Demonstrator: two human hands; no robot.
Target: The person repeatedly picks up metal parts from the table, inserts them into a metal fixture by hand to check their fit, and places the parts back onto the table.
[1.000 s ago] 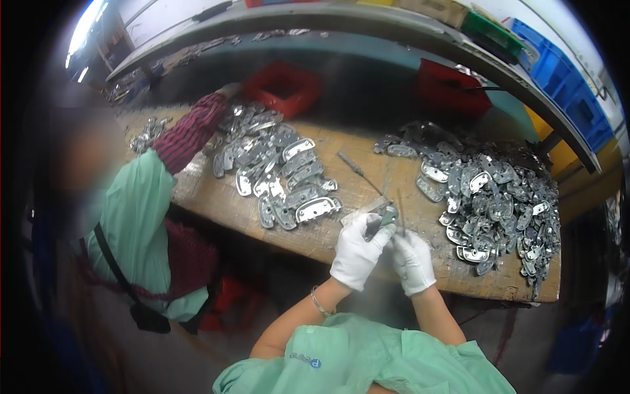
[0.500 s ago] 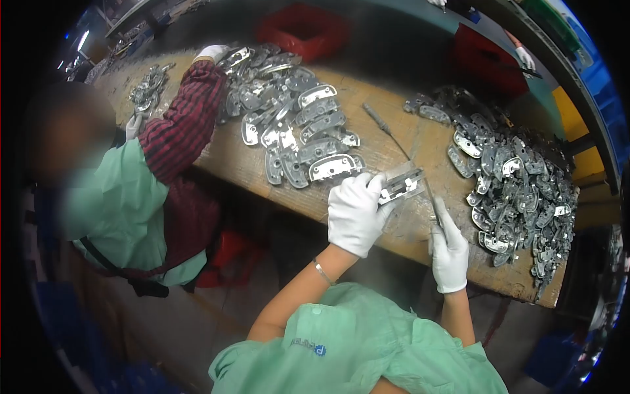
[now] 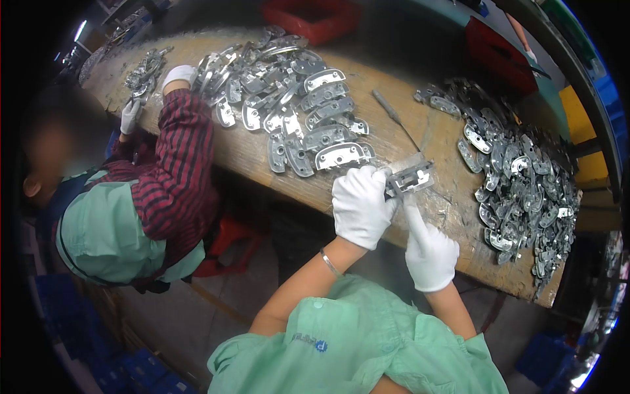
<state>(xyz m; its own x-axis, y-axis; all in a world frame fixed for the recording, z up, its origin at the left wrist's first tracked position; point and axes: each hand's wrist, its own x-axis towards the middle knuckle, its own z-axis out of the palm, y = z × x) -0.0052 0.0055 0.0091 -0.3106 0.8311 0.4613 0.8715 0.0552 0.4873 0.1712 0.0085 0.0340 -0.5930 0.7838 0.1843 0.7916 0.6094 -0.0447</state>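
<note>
My gloved left hand [image 3: 363, 207] is closed on a grey metal casting [image 3: 412, 176] with a slotted middle, held just above the table's front part. My gloved right hand [image 3: 430, 256] meets the casting from below, its index finger stretched along a thin metal tool [image 3: 398, 189]. The tool's tip lies against the casting's near left side, and most of its length is hidden by the finger and glove. Behind the casting, a tool with a grey handle [image 3: 386, 105] and a slim shaft lies on the wooden table.
Curved metal castings [image 3: 328, 136] lie in rows and heaps left of my hands. Another large heap [image 3: 525, 190] covers the table's right end. Red bins [image 3: 312, 20] stand behind. At the left, a co-worker in a striped sleeve [image 3: 184, 144] reaches among parts.
My right hand has moved left and up to the casting, bringing the thin tool against it. The co-worker's far hand has drawn back from the heap. The view has shifted slightly.
</note>
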